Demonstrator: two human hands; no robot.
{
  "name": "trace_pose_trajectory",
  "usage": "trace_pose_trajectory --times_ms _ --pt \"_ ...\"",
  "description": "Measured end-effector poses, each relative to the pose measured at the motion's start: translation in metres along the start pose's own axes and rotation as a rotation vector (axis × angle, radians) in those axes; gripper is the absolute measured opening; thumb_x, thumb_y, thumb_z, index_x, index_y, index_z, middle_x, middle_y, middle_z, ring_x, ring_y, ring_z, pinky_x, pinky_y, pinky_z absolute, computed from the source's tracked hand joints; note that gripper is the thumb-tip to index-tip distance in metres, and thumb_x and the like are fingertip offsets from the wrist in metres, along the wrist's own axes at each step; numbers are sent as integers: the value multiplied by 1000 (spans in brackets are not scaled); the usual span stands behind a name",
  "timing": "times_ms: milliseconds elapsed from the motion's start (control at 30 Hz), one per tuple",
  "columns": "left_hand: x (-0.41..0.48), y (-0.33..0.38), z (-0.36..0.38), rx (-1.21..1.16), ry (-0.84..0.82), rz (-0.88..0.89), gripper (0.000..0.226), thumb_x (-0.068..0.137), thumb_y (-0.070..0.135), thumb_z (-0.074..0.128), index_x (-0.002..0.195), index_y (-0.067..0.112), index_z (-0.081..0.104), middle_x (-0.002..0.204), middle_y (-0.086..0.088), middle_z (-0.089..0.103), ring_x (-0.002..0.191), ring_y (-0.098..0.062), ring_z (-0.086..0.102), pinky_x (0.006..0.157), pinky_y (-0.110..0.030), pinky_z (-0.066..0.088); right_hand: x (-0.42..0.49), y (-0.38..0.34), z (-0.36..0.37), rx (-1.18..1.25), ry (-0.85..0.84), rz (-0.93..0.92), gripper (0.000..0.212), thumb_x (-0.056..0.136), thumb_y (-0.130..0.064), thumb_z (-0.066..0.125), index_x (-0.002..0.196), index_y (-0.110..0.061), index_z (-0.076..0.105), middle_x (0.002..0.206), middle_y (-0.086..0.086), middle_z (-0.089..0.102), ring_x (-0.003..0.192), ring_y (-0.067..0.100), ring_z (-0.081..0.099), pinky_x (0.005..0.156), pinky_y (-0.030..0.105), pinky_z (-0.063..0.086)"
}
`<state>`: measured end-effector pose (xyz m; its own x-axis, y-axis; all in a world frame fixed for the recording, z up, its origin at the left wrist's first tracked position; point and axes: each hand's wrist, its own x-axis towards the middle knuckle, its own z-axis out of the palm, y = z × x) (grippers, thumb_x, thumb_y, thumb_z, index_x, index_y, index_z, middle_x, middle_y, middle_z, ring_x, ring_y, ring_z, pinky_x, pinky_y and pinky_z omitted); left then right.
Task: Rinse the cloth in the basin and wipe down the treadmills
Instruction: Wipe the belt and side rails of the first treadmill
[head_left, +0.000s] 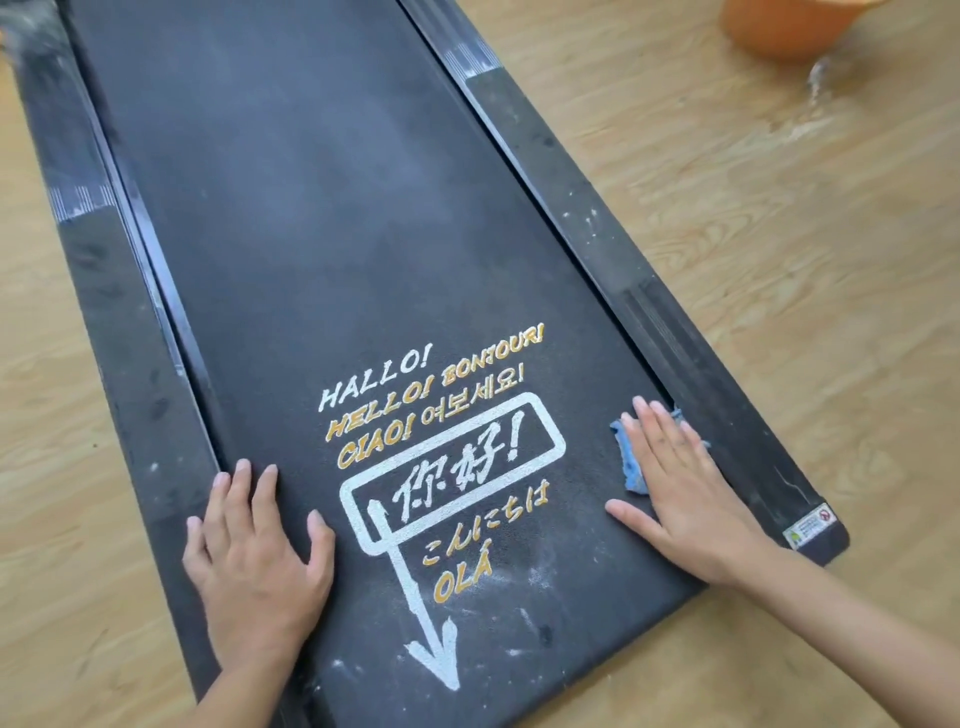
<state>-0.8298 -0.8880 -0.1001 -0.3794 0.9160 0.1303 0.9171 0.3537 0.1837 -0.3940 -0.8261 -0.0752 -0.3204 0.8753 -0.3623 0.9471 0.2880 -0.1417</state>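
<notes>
A pale wood-grain floor (779, 270) fills both sides of the view. A black treadmill (291, 156) lies flat across it, running from the near bottom edge up toward the top left. Its belt (363, 291) is dull and grey with dust, more so toward the far end, with pale smears and specks near the close end. White and yellow print (441, 441) on the belt gives greetings in several languages, a boxed pair of characters and a white arrow pointing toward the near end. The left rail (119, 338) and the right rail (597, 234) are dusty too, flecked with white spots. A small sticker (810, 527) sits at the near end of the right rail.

An orange basin (779, 26) stands on the floor at the top right, cut off by the frame and well apart from the hands. Just beside it the floor shows a wet patch (821, 78).

The left hand (260, 566) lies flat on the belt by the left rail, fingers straight and slightly spread, holding nothing. The right hand (685, 499) lies flat on the belt's right side, fingers straight and together, thumb out. It presses a blue cloth (631, 462) against the belt. The cloth is mostly covered by the fingers, showing along their left side and a little past the fingertips, close to the right rail.
</notes>
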Motion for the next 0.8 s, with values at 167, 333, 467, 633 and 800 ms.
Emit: trace_pose_trajectory --times_ms 167,333,467,633,800 --pt "-1 -2 0 31 -6 8 71 92 47 44 149 7 53 166 -13 43 159 -31 31 128 -58 19 79 -24 -26 83 96 8 92 97 -79 10 165 -21 -12 171 -3 -24 156 13 -24 130 45 -5" --pt "4 -3 0 26 0 14 69 92 48 44 150 10 53 166 -10 43 160 -28 30 128 -57 21 226 -55 -75 83 167 -11 98 93 -82 4 166 -17 -2 174 2 -11 159 17 -15 129 45 -6" --pt "3 -6 -1 21 -7 10 68 92 47 48 150 11 53 167 -8 43 160 -27 30 128 -56 21 274 -73 -87 60 139 45 93 98 -76 14 166 -14 -4 174 6 -10 160 23 -13 128 49 -6" --pt "3 -8 -6 -173 109 -46 48 96 38 50 134 12 64 157 -3 53 152 -27 43 125 -53 27 245 -64 -87 28 302 -61 86 103 -67 24 166 -18 -8 173 6 -13 159 22 -17 129 48 -6" --pt "1 -20 0 -155 226 -228 43 98 21 48 137 7 60 156 -9 53 148 -33 48 113 -56 41 249 -52 -72 -32 178 -146 98 96 -80 16 166 -15 -6 174 1 -12 159 16 -15 130 43 0"
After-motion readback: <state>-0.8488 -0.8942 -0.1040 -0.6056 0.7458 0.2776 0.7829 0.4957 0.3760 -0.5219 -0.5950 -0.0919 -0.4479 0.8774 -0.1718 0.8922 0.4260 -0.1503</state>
